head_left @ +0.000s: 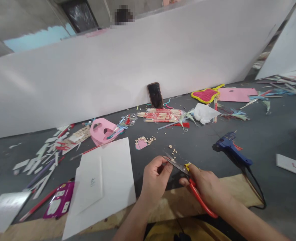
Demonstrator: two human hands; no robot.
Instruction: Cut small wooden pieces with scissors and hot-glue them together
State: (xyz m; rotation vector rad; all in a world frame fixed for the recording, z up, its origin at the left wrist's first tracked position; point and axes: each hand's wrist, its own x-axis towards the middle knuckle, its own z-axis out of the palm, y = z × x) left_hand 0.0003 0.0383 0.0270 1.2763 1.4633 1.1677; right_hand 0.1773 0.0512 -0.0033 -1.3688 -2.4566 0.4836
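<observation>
My right hand (208, 187) grips red-handled scissors (188, 177), whose blades point up and left toward my left hand. My left hand (155, 179) is closed in a pinch at the blade tips; what it pinches is too small to make out. Both hands hover over the dark grey table (200, 147) near its front edge, above a strip of brown cardboard (178, 201). Small wooden beads (145, 140) lie scattered just beyond the hands.
A blue glue gun (232, 147) lies right of my hands with its cord trailing. White paper sheets (105, 180) lie to the left, with a pink cut-out (102, 131), paper strips (45, 154), a stick packet (160, 115), a phone (155, 94) leaning on the white wall.
</observation>
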